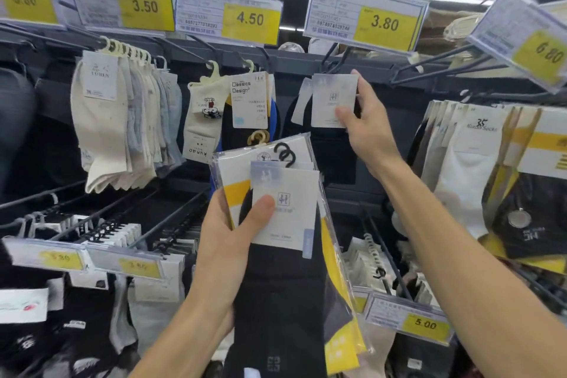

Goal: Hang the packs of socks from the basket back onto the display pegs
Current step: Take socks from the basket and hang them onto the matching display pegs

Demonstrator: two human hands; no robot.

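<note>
My left hand (233, 230) grips a stack of sock packs low in the middle: in front a black pair with a white card (283, 209), behind it clear plastic packs with yellow bands (337, 270) and black hooks at the top. My right hand (365, 120) reaches up and pinches the white card of a black sock pack (333, 101) that hangs at the peg (334, 61) under the 3.80 price tag (365, 14). No basket is in view.
Pegs to the left carry cream socks (104, 120) under the 3.50 tag and a Classics Design pack (248, 104) under 4.50. White and yellow packs (478, 156) hang at the right. Lower pegs and price tags (409, 321) stick out toward me.
</note>
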